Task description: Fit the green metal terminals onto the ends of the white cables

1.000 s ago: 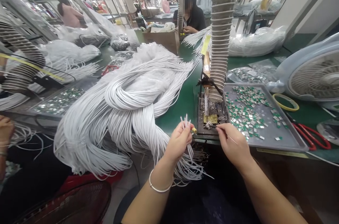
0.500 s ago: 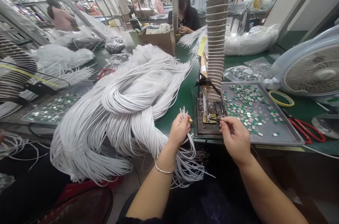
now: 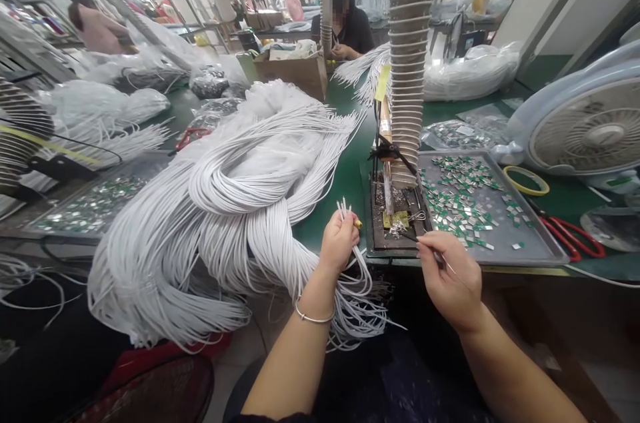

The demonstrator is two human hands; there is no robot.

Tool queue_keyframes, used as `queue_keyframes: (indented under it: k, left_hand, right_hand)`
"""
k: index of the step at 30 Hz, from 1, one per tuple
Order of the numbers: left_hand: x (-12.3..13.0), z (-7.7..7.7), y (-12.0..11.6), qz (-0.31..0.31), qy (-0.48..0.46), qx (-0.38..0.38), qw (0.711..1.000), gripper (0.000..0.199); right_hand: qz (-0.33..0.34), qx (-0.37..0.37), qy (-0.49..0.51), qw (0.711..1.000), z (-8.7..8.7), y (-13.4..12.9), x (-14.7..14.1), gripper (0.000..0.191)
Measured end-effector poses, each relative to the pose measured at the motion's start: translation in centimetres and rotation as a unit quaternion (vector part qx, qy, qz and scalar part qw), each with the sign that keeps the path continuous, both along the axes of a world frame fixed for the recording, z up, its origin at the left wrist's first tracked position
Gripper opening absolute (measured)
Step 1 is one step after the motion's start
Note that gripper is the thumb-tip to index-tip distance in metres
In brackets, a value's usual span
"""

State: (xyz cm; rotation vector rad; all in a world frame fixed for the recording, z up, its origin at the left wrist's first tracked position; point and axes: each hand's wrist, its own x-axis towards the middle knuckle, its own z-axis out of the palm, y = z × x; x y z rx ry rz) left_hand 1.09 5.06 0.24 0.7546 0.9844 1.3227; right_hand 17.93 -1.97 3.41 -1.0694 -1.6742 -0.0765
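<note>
White cable ends (image 3: pixel 344 205) pt up, approx vert.

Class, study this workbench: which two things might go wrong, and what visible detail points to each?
The right hand is close to the upright soldering iron; if that is hot, a slip might cause a burn.
The white cable bundle droops over the front edge of the table; its weight might drag it down.

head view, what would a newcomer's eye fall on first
First, the huge heap of white cables left of centre, spilling over the green table's front edge. Then the ribbed hose hanging right of centre, with the grey tray of small green-and-silver pieces beside its lower end. Below, the left hand grips a few cable ends, the right hand a thin dark tool.
</note>
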Motion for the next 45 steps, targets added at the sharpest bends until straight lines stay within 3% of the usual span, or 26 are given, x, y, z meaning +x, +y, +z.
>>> queue_keyframes:
  k: [10,21,33,45]
  left_hand:
    - [0.0,-0.6,0.0,-0.004,-0.002,0.019,1.0,0.029]
    - [-0.1,-0.5,0.0,-0.011,-0.01,0.024,1.0,0.034]
    - [-0.3,-0.8,-0.1,-0.008,-0.003,0.018,1.0,0.035]
    - [-0.3,-0.7,-0.1,0.018,-0.009,0.016,1.0,0.035]
  right_hand:
    - [0.028,-0.005,-0.014,0.999,0.4,-1.3,-1.1,0.022]
    - [0.01,-0.084,0.152,0.985,0.7,-0.1,-0.7,0.012]
    - [0.047,-0.12,0.181,0.975,-2.5,-1.0,-0.4,0.015]
    - [0.091,-0.166,0.174,0.966,-3.5,-1.2,-0.6,0.011]
